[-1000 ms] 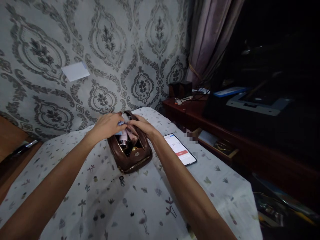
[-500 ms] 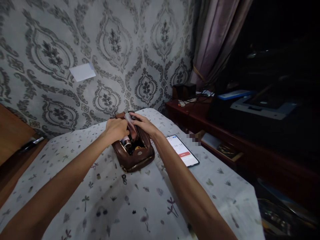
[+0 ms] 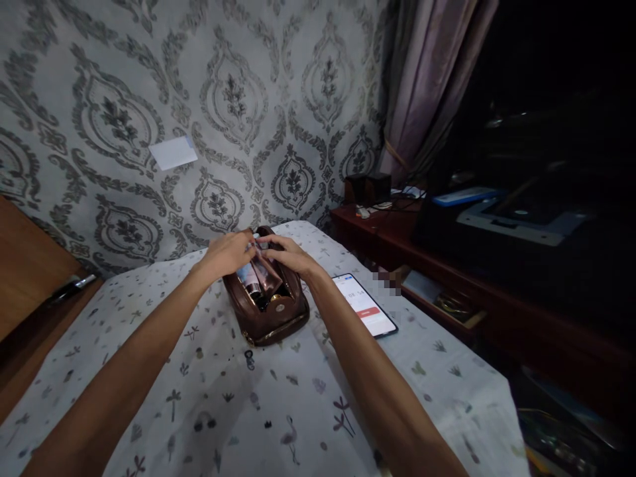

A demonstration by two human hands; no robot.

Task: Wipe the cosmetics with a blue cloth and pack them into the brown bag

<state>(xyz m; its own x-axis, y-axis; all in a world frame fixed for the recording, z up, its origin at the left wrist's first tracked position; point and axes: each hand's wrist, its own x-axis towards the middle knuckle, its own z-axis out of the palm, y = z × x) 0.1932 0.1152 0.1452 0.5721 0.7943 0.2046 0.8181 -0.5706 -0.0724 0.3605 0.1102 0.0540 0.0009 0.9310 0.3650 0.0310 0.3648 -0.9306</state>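
Note:
A brown leather pouch (image 3: 273, 329) lies on the bedsheet with its zipped top wide open. Inside it, a shiny pinkish-brown tube (image 3: 267, 276) leans beside a pale tube with a dark cap (image 3: 251, 283). Something gold-coloured shows near the front flap. My left hand (image 3: 227, 254) reaches over the pouch's left rim, fingers curled at the upper end of the pinkish-brown tube. From the right, my right hand (image 3: 292, 257) has its thumb and fingers on that same end. The fingertips partly cover each other and the far part of the pouch.
A lit smartphone (image 3: 366, 308) lies to the right of the pouch on the patterned sheet (image 3: 293, 397). Beyond it stands a dark red desk (image 3: 358, 228) with an open drawer (image 3: 442, 301). A patterned wall (image 3: 233, 99) rises behind, and a wooden panel (image 3: 30, 255) is at left.
The pinkish-brown tube has gone lower into the pouch, between the hands. My left hand has lifted slightly off the pale tube, showing more of it. The view has shifted a little.

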